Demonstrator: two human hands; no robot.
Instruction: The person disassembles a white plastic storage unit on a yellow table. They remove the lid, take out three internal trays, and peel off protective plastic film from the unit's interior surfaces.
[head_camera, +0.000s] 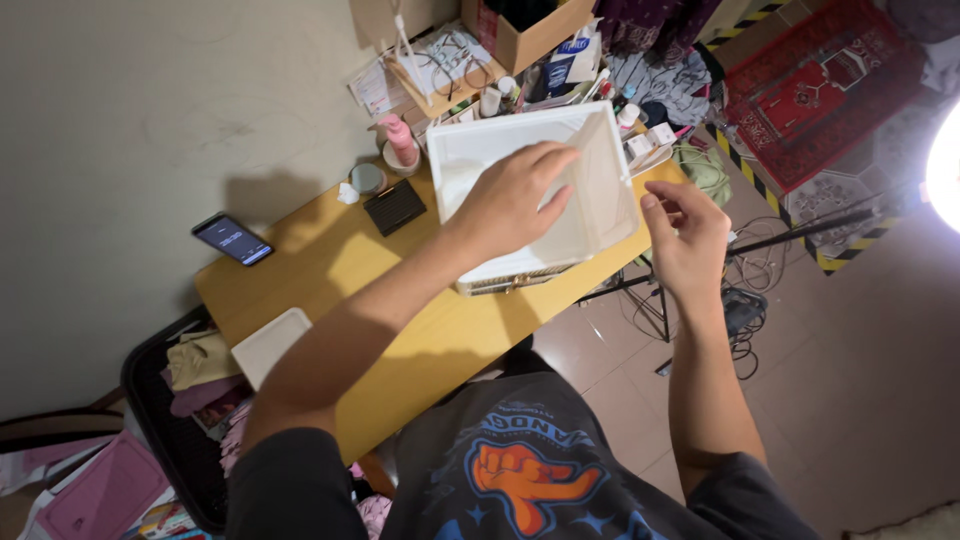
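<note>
Two hands (left (510, 200), right (685, 235)), one white bin (600, 200), one phone (232, 239)

We can't see the floor of the white basket (600, 190) where the left hand (505, 200) covers it, nor whether the fingertips press the bottom. The right hand (688, 235) shows its back only, so its palm side is hidden, and contact with the basket rim is unclear. The clutter (520, 75) behind the basket is too small and jumbled to sort. The cardboard box (525, 35) is cut by the top edge. The lamp (945, 165) is blown out and cropped right. The phone (232, 239) screen is unreadable.
</note>
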